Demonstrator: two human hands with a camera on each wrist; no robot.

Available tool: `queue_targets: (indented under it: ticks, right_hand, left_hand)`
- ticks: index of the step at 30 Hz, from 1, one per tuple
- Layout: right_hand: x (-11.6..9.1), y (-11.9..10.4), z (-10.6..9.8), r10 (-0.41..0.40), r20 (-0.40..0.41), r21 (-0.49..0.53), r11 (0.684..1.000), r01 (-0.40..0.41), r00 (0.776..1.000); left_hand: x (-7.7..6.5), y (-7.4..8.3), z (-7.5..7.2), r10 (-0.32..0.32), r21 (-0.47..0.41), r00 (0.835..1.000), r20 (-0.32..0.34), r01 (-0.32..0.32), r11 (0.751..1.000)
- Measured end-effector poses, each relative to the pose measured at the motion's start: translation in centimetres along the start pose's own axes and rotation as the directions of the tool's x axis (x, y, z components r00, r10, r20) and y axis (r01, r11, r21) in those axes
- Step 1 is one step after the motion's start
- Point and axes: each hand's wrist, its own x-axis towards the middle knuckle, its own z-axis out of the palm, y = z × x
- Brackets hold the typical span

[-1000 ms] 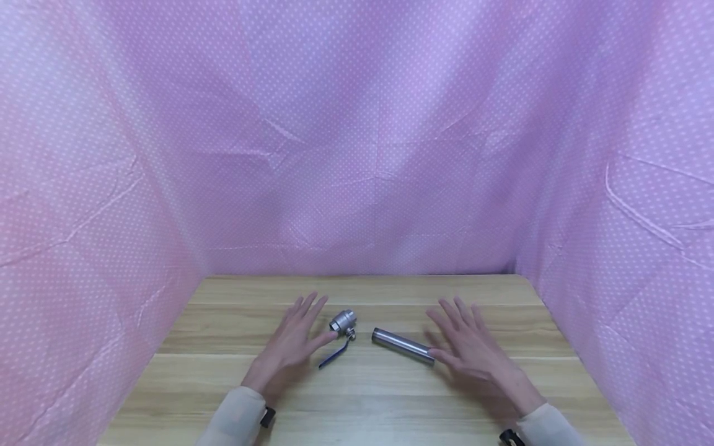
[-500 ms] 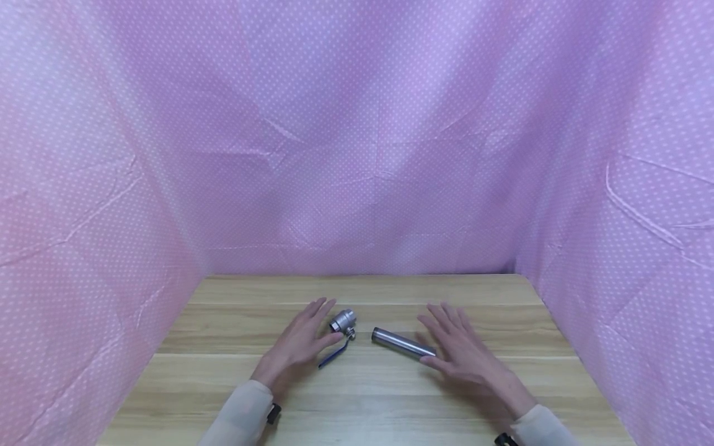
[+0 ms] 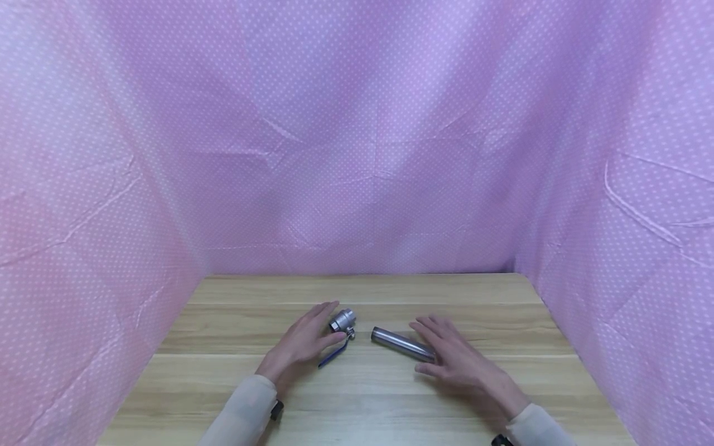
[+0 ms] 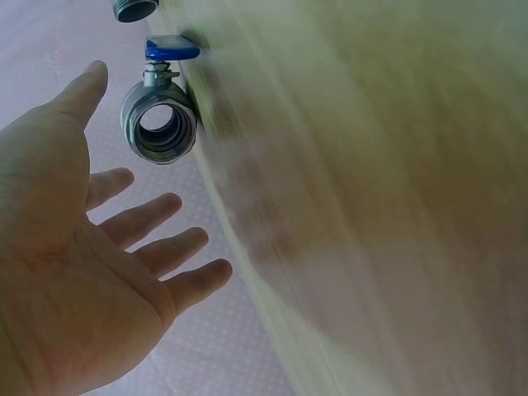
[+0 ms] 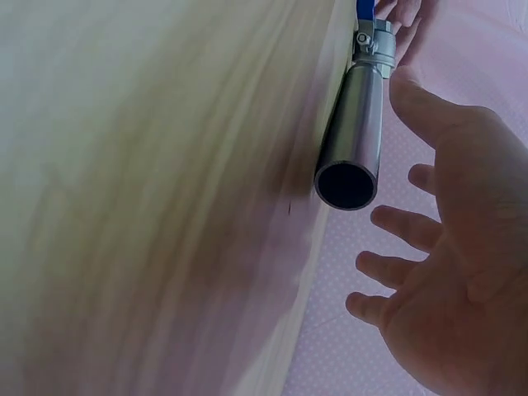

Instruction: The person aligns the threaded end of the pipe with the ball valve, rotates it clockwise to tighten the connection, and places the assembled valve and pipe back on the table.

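A metal ball valve (image 3: pixel 343 321) with a blue lever handle (image 3: pixel 333 355) lies on the wooden table, left of the middle. My left hand (image 3: pixel 301 341) is just left of it, fingers extended and thumb over the handle in the head view. The left wrist view shows a gap between that palm and the valve's threaded bore (image 4: pixel 159 132). To the right, a steel pipe (image 3: pixel 401 344) lies at a slant. Above its near end is my right hand (image 3: pixel 460 358), fingers spread and partly covering the pipe. In the right wrist view the pipe's hollow end (image 5: pixel 346 183) faces the palm, unheld.
The light wood table (image 3: pixel 357 402) has rounded far corners. Pink dotted cloth (image 3: pixel 362 155) hangs behind it and along both sides. Dark bands (image 3: pixel 277 410) show at the sleeve cuffs.
Both hands have moved inward, the left rightward toward the valve and the right leftward and nearer over the pipe's end. The valve and the pipe stay where they were.
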Motion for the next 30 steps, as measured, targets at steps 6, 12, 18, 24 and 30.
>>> queue_targets:
  ticks: [6, 12, 18, 24, 30]
  right_hand:
    - [-0.1, -0.3, 0.0, -0.001, 0.040, 0.038, 0.999, -0.001, 0.999]
    - [-0.3, -0.4, 0.2, -0.003, 0.032, 0.075, 0.997, 0.001, 0.999]
    - [-0.3, -0.5, 0.3, 0.030, 0.047, 0.098, 0.995, -0.034, 0.998]
    - [-0.1, -0.4, 0.4, 0.038, 0.062, 0.104, 0.994, -0.044, 0.997]
    - [0.1, -0.2, 0.6, 0.019, 0.047, 0.103, 0.994, -0.024, 0.999]
  left_hand:
    - [0.3, 0.0, 0.4, 0.027, 0.002, 0.999, -0.021, -0.027, 1.000]
    - [0.8, 0.1, 0.6, 0.054, -0.004, 0.998, -0.030, -0.054, 0.999]
    - [1.2, 0.1, 0.9, 0.065, -0.014, 0.997, -0.045, -0.066, 0.998]
    - [1.4, 0.2, 1.0, 0.040, -0.044, 0.999, -0.033, -0.041, 0.998]
    - [1.5, 0.0, 1.1, 0.017, -0.047, 1.000, -0.022, -0.018, 0.999]
